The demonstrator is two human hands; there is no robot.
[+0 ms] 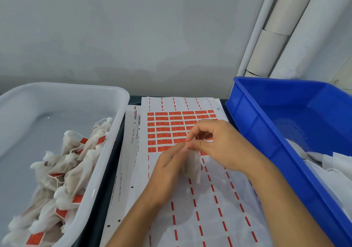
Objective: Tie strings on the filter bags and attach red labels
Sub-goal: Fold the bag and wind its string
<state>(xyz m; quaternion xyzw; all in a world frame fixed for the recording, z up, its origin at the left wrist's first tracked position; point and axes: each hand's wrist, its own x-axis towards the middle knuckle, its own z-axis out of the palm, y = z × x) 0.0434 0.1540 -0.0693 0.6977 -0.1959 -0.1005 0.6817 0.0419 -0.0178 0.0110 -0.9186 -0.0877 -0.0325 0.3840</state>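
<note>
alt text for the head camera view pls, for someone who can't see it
Two hands, left hand and right hand, pinch a white filter bag above a sheet of red labels. A white tub of tied, labelled bags sits to the left, a blue bin to the right.

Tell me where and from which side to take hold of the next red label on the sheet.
Take a label by its near edge, coming from the front with fingertips. The remaining labels lie flat on the label sheet in rows, and the rows nearer the person are already peeled bare, so that edge is probably the easiest to lift. Both the left hand and right hand are busy on a filter bag.
</note>
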